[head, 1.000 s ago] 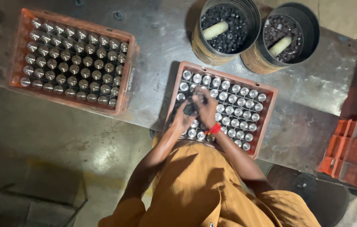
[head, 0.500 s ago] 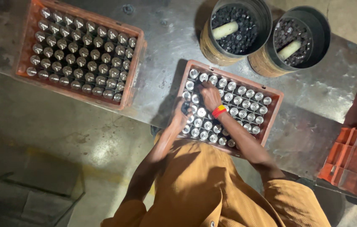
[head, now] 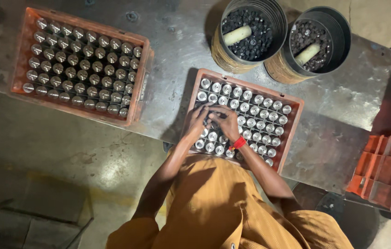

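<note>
Both hands met over the orange crate (head: 292,133) that sat near the front edge of the metal workbench (head: 177,55), toward its right half, packed with rows of upright silvery cylinders (head: 260,113). The left hand (head: 198,121) was curled, fingers bent down onto the tops of the cylinders in the crate's left part, and the right hand (head: 227,123), with a red band (head: 238,143) at its wrist, lay just beside it with fingers likewise folded; they seemed to pinch some small dark piece between them, but what exactly they held, and how tightly, could not be told from above. The risk, as I judged it, lay in the crowding: the cylinders stood touching one another, so a sideways nudge from a knuckle could have tipped one against its neighbours or pushed it askew in its cell. A small part fumbled there could have dropped down between the cylinders, out of easy reach. The crate's near corner sat close to the bench's front edge, so a lean of the forearms might have shoved it toward the drop. At the back edge stood two dark buckets (head: 250,34) of small black parts (head: 313,37), each with a pale roll lying on top; reaching for them across the crate risked a sleeve dragging over the cylinder tops. A second filled crate (head: 140,76) rested well apart at the bench's left end
</note>
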`<control>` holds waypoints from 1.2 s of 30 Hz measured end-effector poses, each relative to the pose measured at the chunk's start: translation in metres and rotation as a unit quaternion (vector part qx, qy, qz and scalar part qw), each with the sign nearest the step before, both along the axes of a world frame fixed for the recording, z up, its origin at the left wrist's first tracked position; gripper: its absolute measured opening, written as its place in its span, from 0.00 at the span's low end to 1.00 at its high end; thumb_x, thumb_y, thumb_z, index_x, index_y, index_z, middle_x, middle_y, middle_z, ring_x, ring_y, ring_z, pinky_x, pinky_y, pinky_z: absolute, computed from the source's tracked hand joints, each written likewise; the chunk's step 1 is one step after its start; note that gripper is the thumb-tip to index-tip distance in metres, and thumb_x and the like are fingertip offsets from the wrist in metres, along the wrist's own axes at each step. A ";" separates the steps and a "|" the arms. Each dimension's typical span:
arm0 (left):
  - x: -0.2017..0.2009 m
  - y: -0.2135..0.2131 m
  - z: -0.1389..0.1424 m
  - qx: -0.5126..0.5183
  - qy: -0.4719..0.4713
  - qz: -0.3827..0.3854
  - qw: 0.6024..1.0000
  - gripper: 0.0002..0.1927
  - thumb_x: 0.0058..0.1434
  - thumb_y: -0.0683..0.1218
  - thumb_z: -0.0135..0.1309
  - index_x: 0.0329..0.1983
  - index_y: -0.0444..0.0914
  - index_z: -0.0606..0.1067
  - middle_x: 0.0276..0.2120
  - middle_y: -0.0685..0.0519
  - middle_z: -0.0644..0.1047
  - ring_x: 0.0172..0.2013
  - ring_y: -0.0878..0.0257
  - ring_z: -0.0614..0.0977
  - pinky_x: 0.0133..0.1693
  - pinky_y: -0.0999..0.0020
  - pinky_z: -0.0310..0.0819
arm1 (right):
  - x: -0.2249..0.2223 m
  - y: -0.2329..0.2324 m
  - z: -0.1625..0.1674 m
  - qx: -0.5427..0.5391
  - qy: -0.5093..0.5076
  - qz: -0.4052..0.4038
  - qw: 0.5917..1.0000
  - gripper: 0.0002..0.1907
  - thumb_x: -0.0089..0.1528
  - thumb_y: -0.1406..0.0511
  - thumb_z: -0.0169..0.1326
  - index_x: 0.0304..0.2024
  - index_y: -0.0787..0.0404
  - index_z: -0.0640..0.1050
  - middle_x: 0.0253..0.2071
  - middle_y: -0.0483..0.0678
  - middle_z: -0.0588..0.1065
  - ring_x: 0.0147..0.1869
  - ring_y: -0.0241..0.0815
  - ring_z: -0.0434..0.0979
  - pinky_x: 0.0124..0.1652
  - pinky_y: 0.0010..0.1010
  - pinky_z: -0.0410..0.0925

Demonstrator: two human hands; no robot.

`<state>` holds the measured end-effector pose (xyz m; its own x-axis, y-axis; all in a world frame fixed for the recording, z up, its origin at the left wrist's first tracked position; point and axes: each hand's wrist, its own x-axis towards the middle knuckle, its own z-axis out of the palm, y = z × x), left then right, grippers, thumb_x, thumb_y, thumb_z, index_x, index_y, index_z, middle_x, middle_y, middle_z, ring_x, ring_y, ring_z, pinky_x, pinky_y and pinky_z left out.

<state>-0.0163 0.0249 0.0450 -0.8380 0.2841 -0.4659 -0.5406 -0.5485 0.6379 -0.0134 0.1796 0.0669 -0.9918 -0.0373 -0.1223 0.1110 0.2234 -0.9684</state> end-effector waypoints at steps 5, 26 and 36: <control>-0.002 -0.004 -0.025 0.126 -0.113 0.074 0.983 0.12 0.70 0.49 0.53 0.49 0.36 0.76 0.31 0.53 0.76 0.23 0.70 0.70 0.24 0.75 0.63 | -0.033 0.014 -0.011 0.038 0.045 -0.108 0.992 0.13 0.66 0.65 0.59 0.53 0.62 0.80 0.43 0.44 0.81 0.44 0.34 0.78 0.46 0.27 0.71; 0.006 -0.014 -0.008 0.059 -0.080 0.045 0.994 0.12 0.73 0.51 0.48 0.48 0.38 0.73 0.27 0.56 0.70 0.21 0.70 0.68 0.21 0.78 0.59 | -0.094 0.008 0.002 0.471 0.271 0.115 0.831 0.12 0.57 0.70 0.54 0.41 0.61 0.83 0.46 0.57 0.77 0.54 0.59 0.76 0.52 0.46 0.69; 0.001 0.032 -0.021 -0.162 -0.048 0.029 0.985 0.11 0.71 0.53 0.50 0.51 0.44 0.68 0.25 0.59 0.69 0.19 0.74 0.65 0.17 0.79 0.55 | -0.004 0.006 -0.018 -0.010 -0.036 -0.060 0.998 0.14 0.65 0.61 0.61 0.52 0.59 0.84 0.44 0.51 0.82 0.42 0.37 0.77 0.45 0.30 0.71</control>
